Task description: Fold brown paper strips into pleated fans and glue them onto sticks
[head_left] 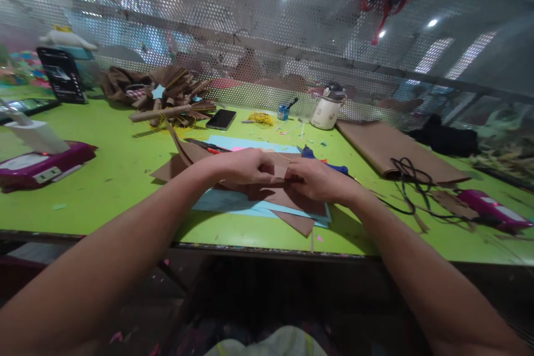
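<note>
Both my hands meet over the middle of the green table [112, 178]. My left hand [244, 167] and my right hand [317, 178] pinch a small folded piece of brown paper [280, 171] between their fingertips. Under them lie loose brown paper sheets [292, 200] on top of a light blue sheet [225, 200]. A thin yellow string runs from the piece toward the back.
A black phone [221, 119], yellow string [261, 118], a blue cup [283, 112] and a white bottle [327, 107] stand at the back. Folded brown paper fans [175, 97] pile back left. Brown sheet [396, 150], black cord [411, 178] and pink glue gun [492, 208] lie right; another pink device [41, 164] left.
</note>
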`<action>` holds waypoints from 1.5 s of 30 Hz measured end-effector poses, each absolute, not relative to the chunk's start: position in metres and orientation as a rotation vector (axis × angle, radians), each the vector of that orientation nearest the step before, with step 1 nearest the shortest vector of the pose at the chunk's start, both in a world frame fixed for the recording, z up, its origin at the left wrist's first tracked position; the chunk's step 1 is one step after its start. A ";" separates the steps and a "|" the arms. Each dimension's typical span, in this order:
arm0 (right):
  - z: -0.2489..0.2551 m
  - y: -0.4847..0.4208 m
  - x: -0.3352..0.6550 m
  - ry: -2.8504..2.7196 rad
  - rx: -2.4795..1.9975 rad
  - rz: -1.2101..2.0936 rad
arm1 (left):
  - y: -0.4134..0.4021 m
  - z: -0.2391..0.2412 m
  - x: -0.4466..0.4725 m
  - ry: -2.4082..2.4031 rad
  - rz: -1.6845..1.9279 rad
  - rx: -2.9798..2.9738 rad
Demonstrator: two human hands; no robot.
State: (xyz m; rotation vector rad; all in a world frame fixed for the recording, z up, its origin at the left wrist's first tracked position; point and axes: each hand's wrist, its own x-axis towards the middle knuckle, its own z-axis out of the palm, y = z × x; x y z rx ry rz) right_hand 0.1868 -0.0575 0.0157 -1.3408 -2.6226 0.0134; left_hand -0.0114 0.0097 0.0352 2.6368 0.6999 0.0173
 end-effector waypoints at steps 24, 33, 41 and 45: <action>0.019 -0.053 0.188 -2.124 -1.121 0.286 | 0.012 0.038 -0.014 0.555 0.141 2.260; 0.020 -0.050 0.192 -1.786 -1.395 0.852 | 0.014 0.036 -0.011 0.561 0.239 2.383; 0.014 -0.047 0.195 -1.593 -1.298 1.053 | 0.014 0.036 -0.012 0.595 0.249 2.362; 0.015 -0.045 0.198 -1.586 -1.303 1.056 | 0.015 0.039 -0.013 0.598 0.191 2.361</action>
